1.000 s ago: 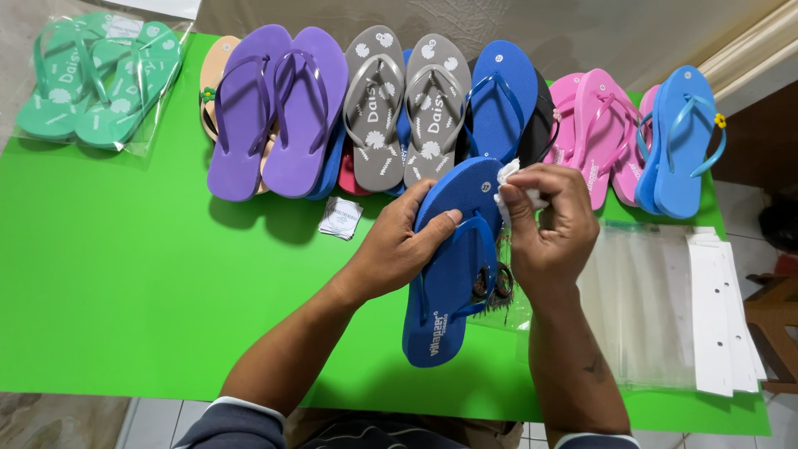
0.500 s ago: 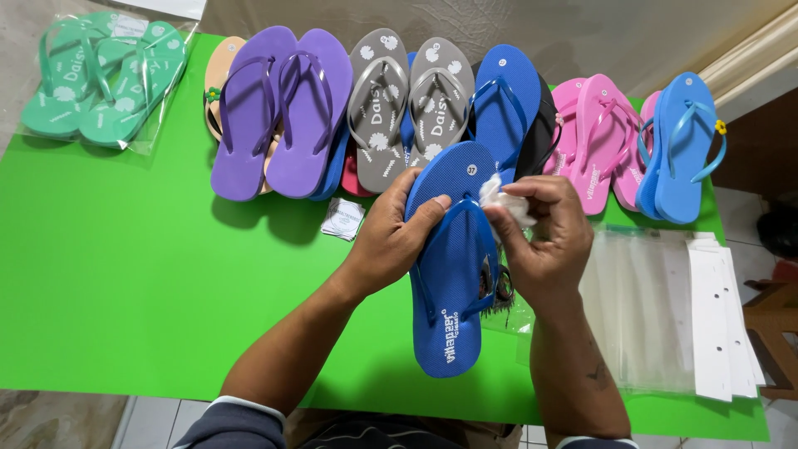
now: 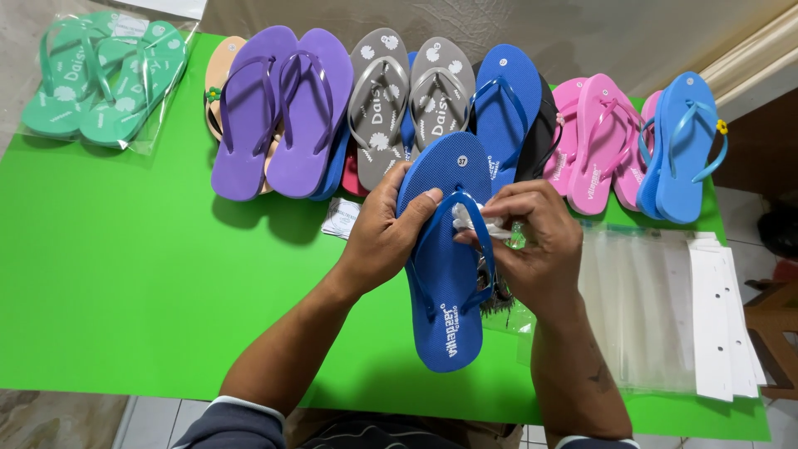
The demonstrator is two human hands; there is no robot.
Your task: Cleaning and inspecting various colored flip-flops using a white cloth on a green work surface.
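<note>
Both hands (image 3: 465,241) hold one plain blue flip-flop (image 3: 445,274), strap upward.

I hold one blue flip-flop (image 3: 445,274) above the green table (image 3: 125,274), sole side facing up, toe end pointing away from me toward the row of sandals at the table's far edge, heel end toward me. Its blue Y-strap is attached and arches over the footbed. A round white sticker sits near the toe and white lettering near the heel. A crumpled white tag (image 3: 482,223) lies at the strap's toe post, above the table, pinched between my fingers.
</note>
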